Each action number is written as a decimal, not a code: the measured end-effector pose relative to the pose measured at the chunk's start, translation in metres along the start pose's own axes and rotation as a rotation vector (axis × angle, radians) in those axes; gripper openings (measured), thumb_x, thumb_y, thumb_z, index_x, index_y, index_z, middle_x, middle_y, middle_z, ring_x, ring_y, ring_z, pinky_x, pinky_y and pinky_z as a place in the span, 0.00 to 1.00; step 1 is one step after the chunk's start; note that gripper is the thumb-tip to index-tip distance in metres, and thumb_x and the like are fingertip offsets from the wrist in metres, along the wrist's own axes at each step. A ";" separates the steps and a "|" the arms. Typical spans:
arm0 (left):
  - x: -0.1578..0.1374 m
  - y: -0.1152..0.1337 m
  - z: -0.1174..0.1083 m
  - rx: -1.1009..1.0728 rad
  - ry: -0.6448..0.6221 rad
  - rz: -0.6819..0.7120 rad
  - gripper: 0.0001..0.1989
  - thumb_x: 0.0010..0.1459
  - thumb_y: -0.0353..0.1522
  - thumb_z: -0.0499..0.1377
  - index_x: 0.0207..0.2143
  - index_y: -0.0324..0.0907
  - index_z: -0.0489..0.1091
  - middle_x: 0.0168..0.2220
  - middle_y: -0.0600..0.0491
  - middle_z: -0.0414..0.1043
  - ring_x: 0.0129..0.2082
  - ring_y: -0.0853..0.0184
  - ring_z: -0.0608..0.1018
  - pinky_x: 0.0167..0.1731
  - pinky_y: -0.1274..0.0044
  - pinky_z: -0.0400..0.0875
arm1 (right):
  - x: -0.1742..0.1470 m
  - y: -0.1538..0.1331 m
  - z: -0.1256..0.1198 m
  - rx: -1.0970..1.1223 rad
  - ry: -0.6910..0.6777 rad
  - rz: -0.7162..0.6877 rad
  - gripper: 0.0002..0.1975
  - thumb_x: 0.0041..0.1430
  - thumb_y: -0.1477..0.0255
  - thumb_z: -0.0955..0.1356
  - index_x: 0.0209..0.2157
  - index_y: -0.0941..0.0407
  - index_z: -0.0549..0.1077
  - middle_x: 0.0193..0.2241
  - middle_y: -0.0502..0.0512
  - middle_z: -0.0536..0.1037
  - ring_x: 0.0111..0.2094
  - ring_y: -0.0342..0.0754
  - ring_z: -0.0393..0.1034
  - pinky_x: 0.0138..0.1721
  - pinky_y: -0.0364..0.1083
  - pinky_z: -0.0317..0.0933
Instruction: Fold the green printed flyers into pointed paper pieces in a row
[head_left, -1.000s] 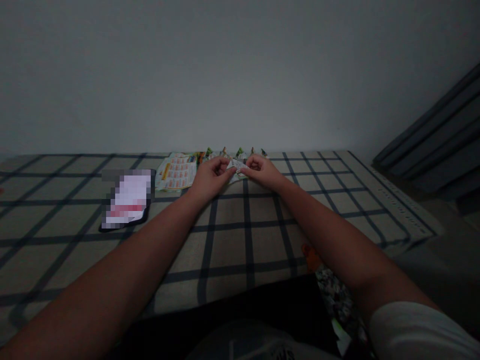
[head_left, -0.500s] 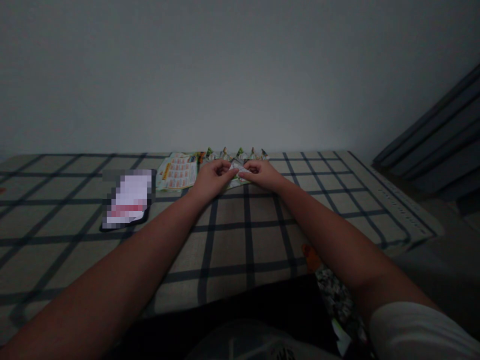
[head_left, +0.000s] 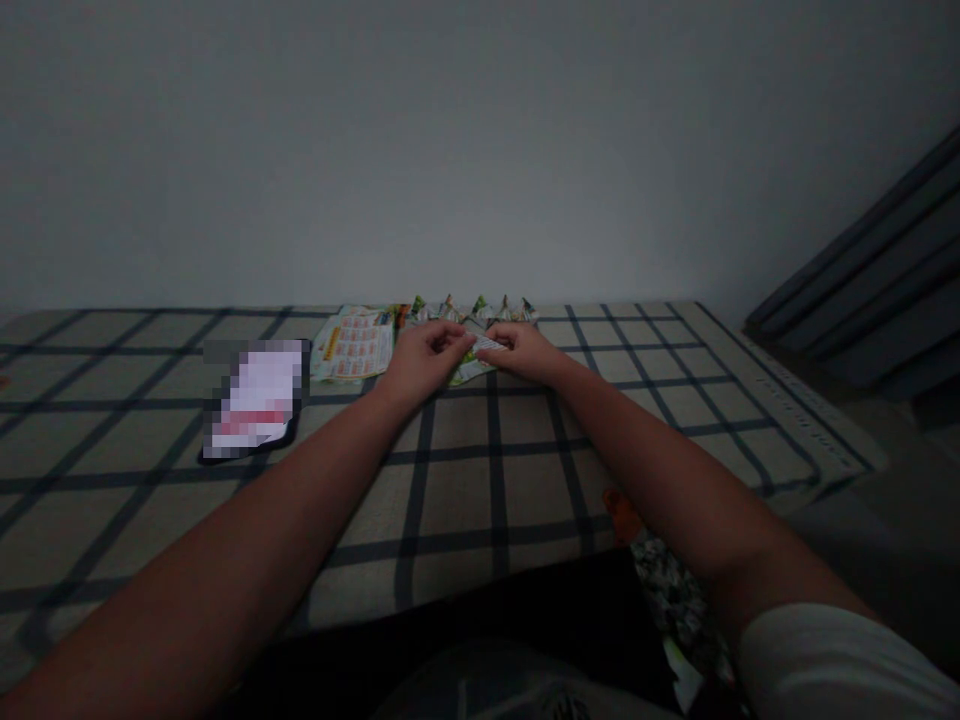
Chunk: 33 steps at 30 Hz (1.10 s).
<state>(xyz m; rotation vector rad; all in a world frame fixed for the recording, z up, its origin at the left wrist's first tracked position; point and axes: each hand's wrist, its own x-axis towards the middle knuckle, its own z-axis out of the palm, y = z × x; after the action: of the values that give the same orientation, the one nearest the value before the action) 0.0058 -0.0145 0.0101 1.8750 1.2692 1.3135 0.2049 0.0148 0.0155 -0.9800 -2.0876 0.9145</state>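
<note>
My left hand [head_left: 424,358] and my right hand [head_left: 529,352] meet at the far middle of the table. Between them is a small folded piece of printed paper [head_left: 486,343], its edges pinched in the fingers of both hands. Green print shows on a paper sheet [head_left: 472,370] just below the hands. Beyond my fingers stands a row of several pointed folded paper pieces [head_left: 480,305]. Left of my left hand lies a stack of printed leaflets [head_left: 358,340] with red and yellow printing. My fingers hide part of the held paper.
A phone [head_left: 259,395] with a blurred-out screen lies at left on the checked tablecloth [head_left: 457,490]. The wall [head_left: 480,150] rises behind the table's far edge. Dark pleated curtain-like fabric [head_left: 885,270] hangs at right. An orange item [head_left: 621,515] is under my right forearm.
The folded paper between my fingers sits lower and flatter, with more green print showing below. My right fingers have shifted slightly; the other things stay put.
</note>
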 end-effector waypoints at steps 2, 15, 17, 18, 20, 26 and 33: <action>-0.001 0.001 0.000 0.015 0.013 0.010 0.13 0.56 0.41 0.63 0.36 0.40 0.80 0.32 0.52 0.81 0.32 0.65 0.79 0.33 0.76 0.71 | 0.000 -0.002 0.000 0.003 -0.008 0.004 0.18 0.52 0.56 0.69 0.31 0.58 0.71 0.25 0.48 0.68 0.29 0.44 0.60 0.31 0.43 0.53; -0.001 -0.002 -0.001 -0.047 0.051 -0.012 0.11 0.55 0.40 0.64 0.32 0.41 0.79 0.30 0.53 0.80 0.31 0.65 0.78 0.32 0.76 0.71 | 0.000 -0.002 -0.002 -0.027 -0.004 -0.017 0.15 0.54 0.60 0.71 0.34 0.60 0.76 0.29 0.51 0.75 0.33 0.46 0.67 0.35 0.44 0.59; 0.000 -0.002 0.000 -0.104 0.055 -0.014 0.11 0.55 0.39 0.64 0.31 0.41 0.77 0.28 0.53 0.78 0.28 0.67 0.77 0.29 0.77 0.69 | 0.000 -0.002 -0.003 -0.028 0.021 -0.022 0.15 0.55 0.61 0.72 0.35 0.59 0.77 0.31 0.52 0.77 0.34 0.47 0.69 0.37 0.45 0.61; 0.000 -0.002 0.000 -0.135 0.057 -0.019 0.10 0.55 0.39 0.64 0.31 0.41 0.75 0.27 0.54 0.76 0.27 0.67 0.76 0.28 0.78 0.68 | 0.000 -0.001 -0.003 -0.022 0.035 -0.017 0.15 0.55 0.61 0.72 0.35 0.59 0.78 0.31 0.52 0.77 0.35 0.48 0.70 0.37 0.45 0.62; 0.001 -0.001 0.001 -0.185 0.055 -0.048 0.10 0.55 0.39 0.65 0.30 0.41 0.72 0.25 0.56 0.74 0.25 0.69 0.75 0.26 0.79 0.67 | 0.002 0.003 -0.002 0.019 0.069 0.019 0.16 0.55 0.60 0.73 0.36 0.59 0.78 0.30 0.53 0.76 0.33 0.47 0.70 0.36 0.46 0.63; 0.005 -0.003 0.004 -0.312 -0.035 -0.196 0.12 0.52 0.35 0.68 0.29 0.42 0.67 0.22 0.57 0.73 0.22 0.69 0.77 0.24 0.79 0.71 | 0.010 0.020 0.001 0.343 0.220 0.057 0.23 0.50 0.64 0.77 0.46 0.55 0.71 0.31 0.49 0.76 0.30 0.44 0.70 0.31 0.44 0.65; 0.002 -0.009 0.006 -0.443 -0.223 -0.279 0.22 0.46 0.34 0.73 0.43 0.41 0.72 0.23 0.59 0.74 0.24 0.67 0.80 0.30 0.75 0.78 | 0.007 0.017 0.002 0.289 0.248 -0.052 0.33 0.52 0.66 0.77 0.58 0.54 0.67 0.26 0.44 0.72 0.29 0.44 0.70 0.32 0.44 0.66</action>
<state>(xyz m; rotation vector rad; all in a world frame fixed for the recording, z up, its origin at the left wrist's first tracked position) 0.0082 -0.0077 0.0009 1.4307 0.9850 1.0935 0.2064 0.0284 0.0028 -0.8362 -1.7109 0.9816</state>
